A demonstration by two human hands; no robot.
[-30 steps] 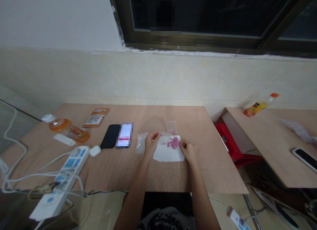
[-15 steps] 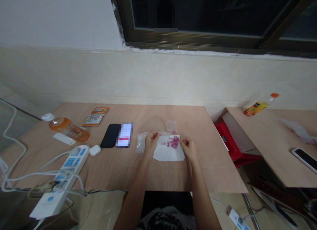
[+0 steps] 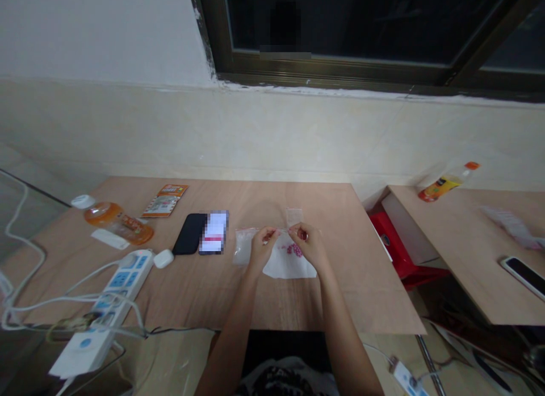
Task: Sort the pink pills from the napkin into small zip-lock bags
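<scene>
Small pink beads lie in a loose pile on a sheet of white paper on the table. Over the paper's upper left edge, my left hand is closed in a pinch. My right hand, pinched too, is close beside it above the upper part of the paper and covers some of the beads. Whatever lies between the fingertips is too small to make out. A clear plastic bag is partly under my left hand. Just beyond my right hand is a small clear packet.
Left of my hands lie two phones, an orange packet, an orange drink bottle on its side, a white charger and a power strip with cables. A second table on the right bears another bottle.
My right hand has moved left from the paper's right edge to near my left hand, now hiding part of the bead pile. My left hand stays in nearly the same place.
</scene>
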